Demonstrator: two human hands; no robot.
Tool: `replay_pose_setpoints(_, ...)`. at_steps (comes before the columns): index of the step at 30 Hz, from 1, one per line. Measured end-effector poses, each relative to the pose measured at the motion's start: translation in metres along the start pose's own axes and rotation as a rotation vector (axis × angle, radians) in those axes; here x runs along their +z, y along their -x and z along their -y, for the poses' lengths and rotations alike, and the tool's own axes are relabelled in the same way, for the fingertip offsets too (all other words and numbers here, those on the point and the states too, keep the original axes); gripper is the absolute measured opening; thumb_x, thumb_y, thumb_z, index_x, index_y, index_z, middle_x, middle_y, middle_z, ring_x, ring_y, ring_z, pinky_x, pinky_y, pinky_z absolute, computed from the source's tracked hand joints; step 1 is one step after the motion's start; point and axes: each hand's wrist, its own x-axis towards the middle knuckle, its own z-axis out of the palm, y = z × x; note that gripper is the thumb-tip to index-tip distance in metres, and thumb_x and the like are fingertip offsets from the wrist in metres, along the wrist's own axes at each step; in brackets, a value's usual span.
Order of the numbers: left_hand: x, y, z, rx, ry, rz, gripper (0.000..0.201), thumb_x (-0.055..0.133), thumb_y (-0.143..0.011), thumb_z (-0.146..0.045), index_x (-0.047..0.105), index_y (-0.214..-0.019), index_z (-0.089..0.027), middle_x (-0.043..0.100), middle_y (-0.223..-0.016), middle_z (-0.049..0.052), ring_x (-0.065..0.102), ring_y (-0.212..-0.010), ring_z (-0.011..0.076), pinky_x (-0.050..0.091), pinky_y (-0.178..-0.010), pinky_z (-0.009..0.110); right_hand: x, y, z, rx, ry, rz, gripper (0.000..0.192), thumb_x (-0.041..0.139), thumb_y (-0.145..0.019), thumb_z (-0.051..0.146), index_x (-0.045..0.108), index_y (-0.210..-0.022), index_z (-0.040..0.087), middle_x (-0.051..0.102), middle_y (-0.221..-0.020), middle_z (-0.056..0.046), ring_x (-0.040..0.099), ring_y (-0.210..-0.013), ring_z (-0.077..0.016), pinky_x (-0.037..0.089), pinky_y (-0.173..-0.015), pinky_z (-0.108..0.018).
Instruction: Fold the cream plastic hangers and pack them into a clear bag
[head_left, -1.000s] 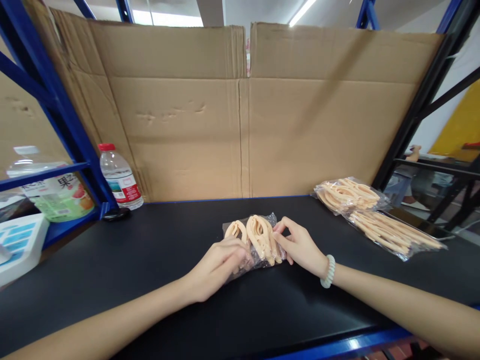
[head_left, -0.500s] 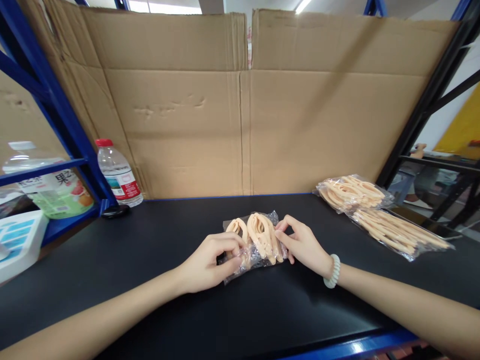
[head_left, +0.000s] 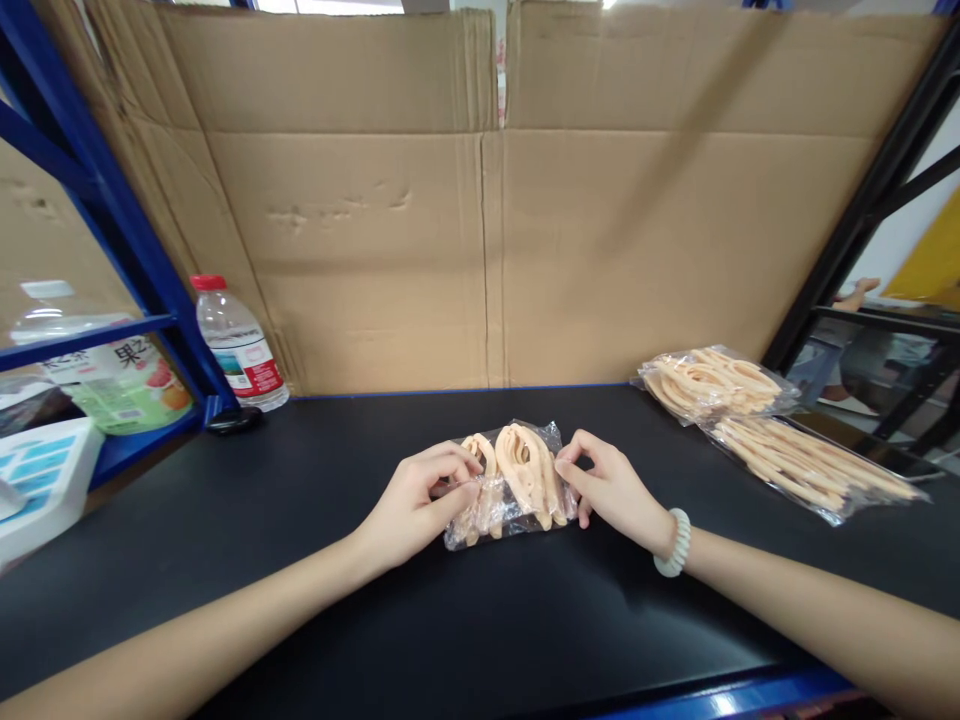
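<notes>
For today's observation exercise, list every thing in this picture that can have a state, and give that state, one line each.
left hand: pinching the left end of the clear bag.
right hand: fingertips gripping the bag's right end.
clear bag of peach clips: lying on the black table, held at both ends.
two other bags of clips: lying at the right, untouched.
water bottle: upright, red cap on.
cardboard sheets: standing at the table's back.

three clip bags [head_left: 512, 487], one water bottle [head_left: 238, 345], two hands [head_left: 409, 505]

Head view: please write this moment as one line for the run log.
left hand: grips clear bag of peach clips | right hand: grips same bag | bag: on black table
</notes>
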Motion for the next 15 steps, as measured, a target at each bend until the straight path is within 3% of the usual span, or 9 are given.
replay_pose_setpoints(7,0.0015,-0.0004,0.0061,-0.116,0.049,-0.03,0.022,0.06,-0.08,-0.028,0.058,-0.062,-0.015,0.055,-0.104,0.008,0.058,-0.094,0.0195,0.048,-0.064,0.024,-0.0024,0.0008,0.0028,0.049,-0.038,-0.01,0.024,0.059,-0.078,0.037,0.041,-0.073,0.022,0.058,-0.056,0.006,0.058,-0.037,-0.0123,0.047,-0.031,-0.021)
replay_pose_setpoints(11,0.002,-0.0015,0.0102,-0.163,0.067,-0.033,0.021,0.063,-0.077,-0.027,0.056,-0.061,-0.016,0.056,-0.104,0.008,0.058,-0.097,0.0214,0.05,-0.066,0.025,-0.0042,0.0,0.0054,0.072,-0.016,-0.025,0.021,0.058,-0.074,0.032,0.041,-0.069,0.021,0.061,-0.061,0.004,0.059,-0.037,-0.0121,0.046,-0.032,-0.021)
replay_pose_setpoints(15,0.0025,-0.0036,0.0105,-0.191,0.061,-0.06,0.022,0.064,-0.075,-0.028,0.055,-0.06,-0.016,0.057,-0.099,0.008,0.058,-0.093,0.0209,0.05,-0.065,0.026,-0.005,-0.001,0.0067,0.101,-0.008,-0.024,0.017,0.057,-0.07,0.026,0.041,-0.067,0.022,0.06,-0.052,0.005,0.061,-0.039,-0.0148,0.047,-0.033,-0.021)
